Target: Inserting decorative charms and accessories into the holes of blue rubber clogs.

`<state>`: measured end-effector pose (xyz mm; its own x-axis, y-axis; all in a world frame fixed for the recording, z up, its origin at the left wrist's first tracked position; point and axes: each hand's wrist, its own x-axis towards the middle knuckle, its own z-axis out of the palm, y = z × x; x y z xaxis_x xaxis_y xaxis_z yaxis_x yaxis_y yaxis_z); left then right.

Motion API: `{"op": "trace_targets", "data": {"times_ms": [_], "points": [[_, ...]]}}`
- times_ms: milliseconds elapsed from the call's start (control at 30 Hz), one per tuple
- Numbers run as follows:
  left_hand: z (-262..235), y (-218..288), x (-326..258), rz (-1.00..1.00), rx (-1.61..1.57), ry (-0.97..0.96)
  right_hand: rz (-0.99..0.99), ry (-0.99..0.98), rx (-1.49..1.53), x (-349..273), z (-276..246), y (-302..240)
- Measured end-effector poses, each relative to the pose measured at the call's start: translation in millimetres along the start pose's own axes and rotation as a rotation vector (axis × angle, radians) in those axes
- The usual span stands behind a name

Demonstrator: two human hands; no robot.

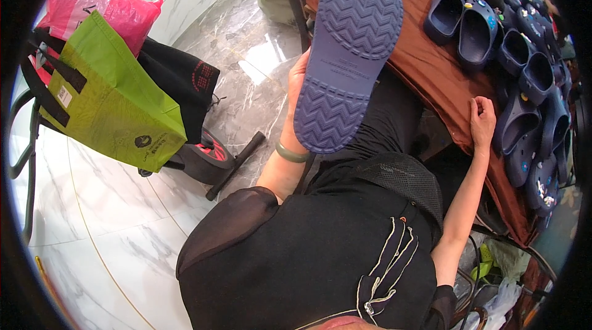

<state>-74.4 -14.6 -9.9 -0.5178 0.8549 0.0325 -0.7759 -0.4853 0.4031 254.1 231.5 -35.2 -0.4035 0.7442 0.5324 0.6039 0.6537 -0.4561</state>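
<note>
My left hand [296, 92] is closed on a dark blue clog [342, 77] and holds it up with the sole turned toward me. The sole has zigzag tread at toe and heel and a smooth band between. Small colourful charms peek out at its toe edge. Most of my left fingers are hidden behind the clog. My right hand [483, 121] rests at the edge of a brown cloth [425, 52], its fingers curled in; whether anything small is between them is hidden. Nearest to it are several dark blue clogs [517, 123] with charms.
More dark blue clogs [475, 31] crowd the cloth-covered table on the right. At left, a green bag [117, 95], a pink plastic package [105, 9] and a black cloth bag [176, 83] sit on a wheeled black frame [213, 160]. Clear plastic bags [502, 299] lie at lower right.
</note>
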Motion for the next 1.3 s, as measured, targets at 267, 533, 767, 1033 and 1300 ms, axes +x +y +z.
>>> {"op": "trace_targets", "data": {"times_ms": [267, 533, 767, 1033, 1300], "points": [[0, 0, -2, 0.084, 0.2, -0.012, -0.02, 0.001, -0.003, 1, -1, -5], [-2, 1, -1, 0.005, -0.006, -0.058, 0.001, -0.016, -0.036, 0, -2, -3], [-7, 1, 1, 0.053, 0.087, -0.051, -0.012, -0.004, -0.031, 0, -2, -4], [-13, 6, 6, -0.182, -0.268, -0.085, -0.017, 0.0, -0.013, 0, -2, -8], [1, 52, 15, -0.146, -0.09, -0.058, -0.033, 0.019, -0.034, -1, -2, -1]]}}
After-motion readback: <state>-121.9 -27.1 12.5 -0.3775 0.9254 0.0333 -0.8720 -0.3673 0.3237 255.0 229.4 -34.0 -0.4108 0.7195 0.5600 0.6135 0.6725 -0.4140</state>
